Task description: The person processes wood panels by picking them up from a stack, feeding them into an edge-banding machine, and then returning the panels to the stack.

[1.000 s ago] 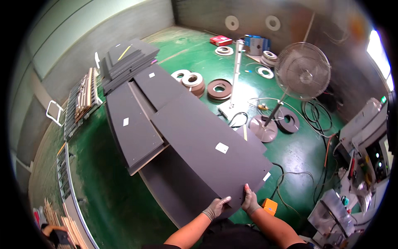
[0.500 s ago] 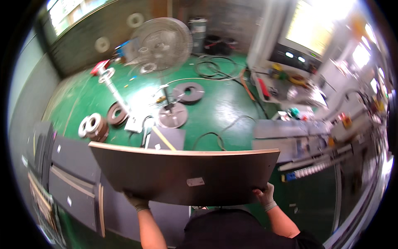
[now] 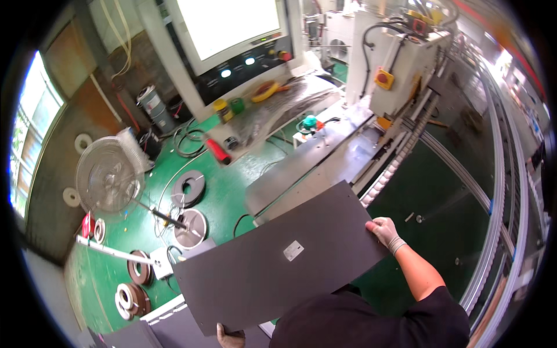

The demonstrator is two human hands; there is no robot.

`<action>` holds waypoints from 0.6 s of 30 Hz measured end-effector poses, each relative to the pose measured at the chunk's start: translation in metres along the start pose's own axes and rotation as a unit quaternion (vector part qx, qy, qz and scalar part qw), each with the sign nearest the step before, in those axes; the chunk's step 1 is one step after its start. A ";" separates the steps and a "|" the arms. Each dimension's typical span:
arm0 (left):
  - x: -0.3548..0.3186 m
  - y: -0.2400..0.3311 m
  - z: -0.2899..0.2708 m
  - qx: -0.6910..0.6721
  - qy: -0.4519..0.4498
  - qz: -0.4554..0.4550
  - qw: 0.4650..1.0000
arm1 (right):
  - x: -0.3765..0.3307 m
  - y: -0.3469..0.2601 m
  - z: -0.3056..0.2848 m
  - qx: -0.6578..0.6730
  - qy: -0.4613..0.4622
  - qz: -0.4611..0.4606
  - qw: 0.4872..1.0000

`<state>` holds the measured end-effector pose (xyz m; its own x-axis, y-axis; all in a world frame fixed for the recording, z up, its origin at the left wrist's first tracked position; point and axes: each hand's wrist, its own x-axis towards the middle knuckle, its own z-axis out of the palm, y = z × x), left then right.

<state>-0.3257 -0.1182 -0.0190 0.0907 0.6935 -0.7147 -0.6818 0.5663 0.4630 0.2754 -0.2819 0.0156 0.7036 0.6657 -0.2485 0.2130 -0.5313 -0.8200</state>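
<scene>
While the right grip [image 3: 384,231] is pinching the right-hand end of a dark grey panel [image 3: 261,275], its thumb showing at the rim, the left grip [image 3: 230,338] is clasping the near edge beside the left corner, most of its fingers lying out of sight. The panel is hanging at a slant between the two, in front of a dark shirt [image 3: 348,319] and over the green floor [image 3: 232,203], a pale label [image 3: 293,250] showing on its face. It is looking stiff and flat, probably fairly heavy and awkward for its length; the smooth face is likely offering little purchase, and corners may chip, so opposite ends are seeming the sound places to hold. Beyond, a grey canister [image 3: 155,109] and a black bucket [image 3: 149,142] are standing near the wall, and a yellow jar [image 3: 222,110] is sitting below a black control panel [image 3: 238,78]; their contents are not showing.
</scene>
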 end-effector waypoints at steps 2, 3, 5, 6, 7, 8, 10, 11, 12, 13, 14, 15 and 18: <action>-0.003 -0.016 -0.003 0.014 -0.023 -0.036 0.999 | 0.011 0.033 -0.013 0.135 0.087 -0.011 0.987; -0.008 -0.022 -0.006 0.018 -0.029 -0.049 0.998 | 0.010 0.041 -0.023 0.259 0.060 0.067 0.962; -0.020 -0.027 -0.008 0.025 -0.068 -0.049 0.996 | 0.001 0.044 -0.029 0.483 0.052 0.156 0.860; -0.024 -0.031 -0.010 0.027 -0.088 -0.046 0.995 | -0.011 0.041 -0.021 0.578 0.067 0.168 0.796; -0.022 -0.038 -0.011 0.018 -0.086 -0.061 0.994 | -0.020 0.048 -0.009 0.602 0.083 0.161 0.778; -0.029 -0.048 0.007 -0.003 -0.069 -0.118 0.991 | -0.025 0.044 0.007 0.656 0.021 0.150 0.739; -0.050 -0.065 0.049 -0.047 -0.025 -0.232 0.971 | -0.052 0.015 0.050 0.648 -0.077 0.175 0.737; -0.054 -0.074 0.060 -0.032 -0.021 -0.252 0.967 | -0.065 0.005 0.077 0.618 -0.144 0.256 0.730; -0.051 -0.082 0.063 -0.012 -0.024 -0.268 0.963 | -0.073 -0.003 0.100 0.580 -0.212 0.332 0.713; -0.047 -0.092 0.063 0.015 -0.030 -0.275 0.961 | -0.080 -0.005 0.115 0.346 -0.232 0.174 0.893; -0.043 -0.098 0.065 0.038 -0.032 -0.281 0.958 | -0.082 -0.006 0.125 0.073 -0.226 -0.005 0.971; -0.040 -0.103 0.063 0.059 -0.032 -0.281 0.957 | -0.076 -0.010 0.122 0.185 -0.246 0.056 0.950; -0.027 -0.110 0.063 0.111 -0.034 -0.280 0.953 | -0.060 -0.014 0.114 0.321 -0.151 0.104 0.929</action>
<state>-0.2075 -0.1716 -0.0180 0.4477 0.2775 -0.8500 -0.3419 0.9315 0.1240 0.1531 -0.2543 -0.0165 0.4419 0.7514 -0.4900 -0.4233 -0.3069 -0.8524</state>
